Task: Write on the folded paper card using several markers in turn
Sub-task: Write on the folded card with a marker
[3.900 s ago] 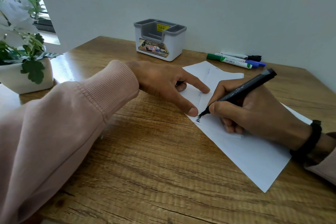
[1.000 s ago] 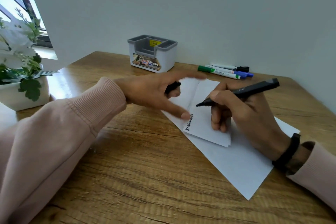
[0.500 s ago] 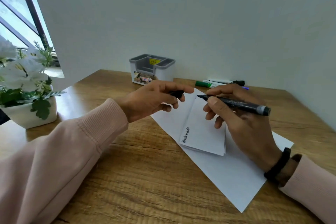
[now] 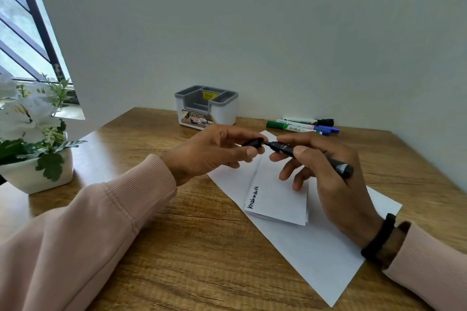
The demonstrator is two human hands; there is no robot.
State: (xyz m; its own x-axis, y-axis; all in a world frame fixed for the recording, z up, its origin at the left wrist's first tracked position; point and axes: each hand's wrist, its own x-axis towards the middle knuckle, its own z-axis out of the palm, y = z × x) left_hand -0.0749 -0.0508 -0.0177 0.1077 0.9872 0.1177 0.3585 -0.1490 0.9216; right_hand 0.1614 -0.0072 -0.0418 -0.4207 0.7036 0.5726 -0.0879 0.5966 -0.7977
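Observation:
A folded white paper card (image 4: 280, 199) lies on a larger white sheet (image 4: 326, 255) on the wooden desk, with a line of black handwriting along its left edge. Above the card my right hand (image 4: 328, 174) grips a black marker (image 4: 313, 158), tip pointing left. My left hand (image 4: 214, 151) pinches the marker's black cap (image 4: 253, 142), whose mouth meets the marker's tip. Three more markers lie at the back right: a green one (image 4: 283, 125), a blue one (image 4: 324, 129) and a black one (image 4: 316, 121).
A white and grey desk organiser (image 4: 206, 106) stands against the back wall. A white pot with flowers (image 4: 32, 139) sits at the left edge of the desk (image 4: 197, 255) beside a window. The wall closes the back and right.
My right hand lifted the marker off the card and turned its tip to the left. My left hand left the card and brought the cap up to the tip. The camera tilted upward.

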